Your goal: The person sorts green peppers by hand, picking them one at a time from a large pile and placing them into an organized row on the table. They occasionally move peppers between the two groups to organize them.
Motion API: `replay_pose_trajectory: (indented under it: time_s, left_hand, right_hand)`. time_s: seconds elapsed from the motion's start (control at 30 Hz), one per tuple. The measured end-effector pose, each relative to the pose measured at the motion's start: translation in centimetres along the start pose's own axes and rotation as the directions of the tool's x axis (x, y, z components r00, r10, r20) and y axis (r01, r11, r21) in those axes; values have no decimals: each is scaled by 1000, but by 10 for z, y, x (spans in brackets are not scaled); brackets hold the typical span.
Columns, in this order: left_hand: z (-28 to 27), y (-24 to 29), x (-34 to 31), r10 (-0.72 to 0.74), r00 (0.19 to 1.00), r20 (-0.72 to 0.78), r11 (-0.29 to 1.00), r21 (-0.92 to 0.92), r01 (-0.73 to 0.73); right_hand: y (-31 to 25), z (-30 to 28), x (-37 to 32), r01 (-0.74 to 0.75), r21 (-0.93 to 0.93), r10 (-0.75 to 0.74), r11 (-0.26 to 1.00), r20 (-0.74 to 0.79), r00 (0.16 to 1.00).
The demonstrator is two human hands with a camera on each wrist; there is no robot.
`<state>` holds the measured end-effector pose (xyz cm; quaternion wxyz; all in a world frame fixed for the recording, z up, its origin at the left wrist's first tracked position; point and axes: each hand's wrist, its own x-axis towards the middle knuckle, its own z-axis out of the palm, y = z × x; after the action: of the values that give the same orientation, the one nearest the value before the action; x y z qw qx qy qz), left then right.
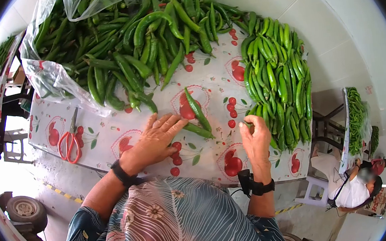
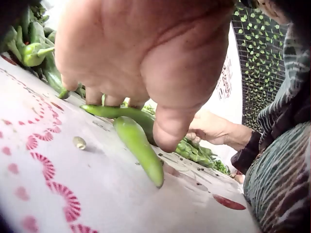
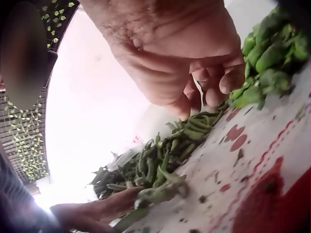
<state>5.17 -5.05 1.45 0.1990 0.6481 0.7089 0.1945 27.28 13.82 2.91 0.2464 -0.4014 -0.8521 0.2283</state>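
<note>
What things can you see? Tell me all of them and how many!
Fruit-printed table cloth: one, white and red, mid-view
Jumbled heap of long peppers: uncountable, green, cloth's far side
Neat bed of long peppers: uncountable, bright green, cloth's right
Loose slender peppers: two, green, cloth's middle
Metal scissors: one pair, red-handled, cloth's left
Thin plastic bag: seemingly one, clear, around the heap
Distant pepper piles: at least two, green, far left and right
Plastic stool: one, pale purple, right
Round wheel: at least one, dark, left
Another person: one, white top, far right
Wrist straps: two, black, on both wrists
Left hand: one, bare, at a loose pepper
Right hand: one, bare, beside the bed
</note>
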Motion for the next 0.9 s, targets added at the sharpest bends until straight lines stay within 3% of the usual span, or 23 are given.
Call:
replay_pose_trajectory:
  time_s: [0.07,0.2,0.4,0.53,0.6,0.63,0.7,0.8,0.9]
  left_hand:
    - [1,2,-1,-4,1000,11,1000,13,4]
    - [2,2,-2,2,999,41,1000,20,-2]
    - [2,8,-4,-16,999,48,1000,-1,16]
    - [6,7,-5,-20,999,25,1000,8,19]
    - [6,5,-5,-10,1000,27,1000,19,10]
    - [7,5,-5,-6,1000,28,1000,25,5]
    - [6,7,-4,-19,999,39,999,37,17]
    - [8,7,-2,-24,999,40,999,49,22]
    - [9,7,-2,-24,999,39,998,52,22]
  right_hand:
    - [-14,11,0,-33,144,13,989,132,991]
    - [-32,51,-6,126,-1,-121,992,271,955]
    - [-34,58,1,17,-12,-12,1000,321,947]
    - [-19,31,3,-270,258,176,928,335,926]
    - [-11,6,5,-285,348,245,893,156,957]
    - [5,-3,6,-171,344,176,923,17,984]
    - [18,-34,7,-325,402,383,856,-72,921]
    - [44,-61,7,-275,358,379,892,-262,888]
    - [63,-69,13,-281,280,364,918,-314,877]
